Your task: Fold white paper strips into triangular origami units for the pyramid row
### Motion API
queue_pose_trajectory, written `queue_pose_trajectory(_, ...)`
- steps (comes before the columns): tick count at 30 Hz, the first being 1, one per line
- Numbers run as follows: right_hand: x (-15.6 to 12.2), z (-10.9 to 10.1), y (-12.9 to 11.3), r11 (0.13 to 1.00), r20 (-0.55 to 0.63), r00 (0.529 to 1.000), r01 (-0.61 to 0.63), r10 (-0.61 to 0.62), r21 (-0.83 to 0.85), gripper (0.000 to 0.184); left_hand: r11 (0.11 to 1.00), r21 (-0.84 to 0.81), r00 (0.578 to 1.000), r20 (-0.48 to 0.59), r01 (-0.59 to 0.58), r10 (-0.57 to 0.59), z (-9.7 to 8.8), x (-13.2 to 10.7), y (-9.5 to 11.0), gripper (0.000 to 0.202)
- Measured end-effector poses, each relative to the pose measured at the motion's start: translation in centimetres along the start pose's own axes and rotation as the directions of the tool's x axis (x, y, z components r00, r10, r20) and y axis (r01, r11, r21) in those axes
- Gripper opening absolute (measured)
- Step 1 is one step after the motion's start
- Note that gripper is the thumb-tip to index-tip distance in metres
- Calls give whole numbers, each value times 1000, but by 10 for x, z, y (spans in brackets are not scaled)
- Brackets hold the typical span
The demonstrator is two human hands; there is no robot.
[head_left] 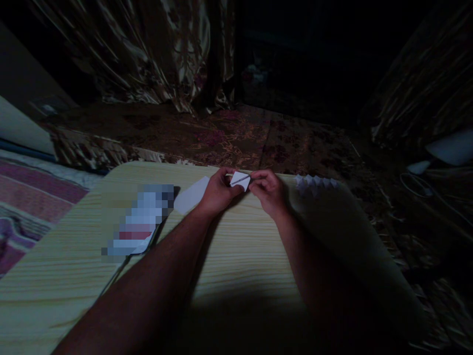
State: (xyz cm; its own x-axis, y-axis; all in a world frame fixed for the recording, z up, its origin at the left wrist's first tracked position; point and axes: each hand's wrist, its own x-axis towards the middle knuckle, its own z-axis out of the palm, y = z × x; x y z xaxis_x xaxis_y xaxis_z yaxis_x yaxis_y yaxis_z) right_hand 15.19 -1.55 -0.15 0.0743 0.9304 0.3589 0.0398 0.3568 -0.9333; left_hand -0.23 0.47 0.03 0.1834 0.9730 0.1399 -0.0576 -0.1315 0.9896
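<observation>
Near the table's far edge, a small piece of folded white paper point(240, 181) with a dark line across it is held up. My left hand point(218, 190) grips it from the left, thumb in front and fingers behind. At its right edge, my right hand point(268, 191) pinches the paper's corner between thumb and fingertips. A flat white sheet of paper point(191, 195) lies just left of my left hand. Right of my right hand stand several small folded white paper pieces point(316, 182), lined up in a row.
A phone-like device point(142, 222), blurred out, lies on the pale wood-grain table point(247, 256) at the left, with a cable point(111, 278) running from it. Patterned curtains point(185, 49) hang behind. A striped cloth point(29, 197) is at the left; the right side is dark.
</observation>
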Motion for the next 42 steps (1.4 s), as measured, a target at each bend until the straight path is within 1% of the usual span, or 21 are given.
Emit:
queue_pose_trajectory(4,-1,-1,-1,999,51,998,38,-40,35,20,998,53,999,31,-27,26,-1,1,-2,44)
queue_pose_trajectory(8,-2,2,-2,997,39,998,49,-51,58,18,997,58,997,62,-43,39,0,1,-2,43)
queue_pose_trajectory(13,-2,4,-3,998,67,997,35,-39,55,27,996,50,996,53,-79,76,2,0,-1,41)
queue_pose_trajectory(15,-2,5,-1,999,70,997,23,-26,41,23,996,55,995,62,-76,73,2,0,0,42)
queue_pose_trajectory(18,-2,5,2,999,46,998,-35,34,4,15,999,4,994,105,-40,40,2,-2,1,52)
queue_pose_trajectory(20,-1,5,4,997,27,996,-80,80,-4,18,998,-62,993,114,-26,33,2,-3,2,60)
queue_pose_trajectory(22,-1,4,4,994,18,994,-105,105,1,20,993,-114,993,110,-36,48,2,-4,3,62)
queue_pose_trajectory(24,-1,4,4,993,4,993,-120,120,7,21,989,-133,991,107,-61,76,3,-3,3,57)
queue_pose_trajectory(26,-1,4,3,991,-10,991,-137,137,8,21,988,-126,990,101,-87,100,3,-3,3,48)
queue_pose_trajectory(29,0,5,1,990,-21,989,-143,143,12,21,987,-84,986,78,-138,145,2,-1,0,31)
queue_pose_trajectory(31,0,5,2,992,-22,992,-127,127,25,20,987,-37,985,63,-158,160,1,0,-2,24)
queue_pose_trajectory(34,1,6,5,994,-26,995,-97,98,46,19,988,25,988,28,-149,149,0,1,-5,24)
queue_pose_trajectory(38,2,6,8,996,-30,996,-77,79,52,19,986,34,987,8,-163,163,-1,1,-6,24)
queue_pose_trajectory(42,1,6,7,998,-10,998,-67,66,-12,13,988,34,988,9,-153,153,0,1,-3,24)
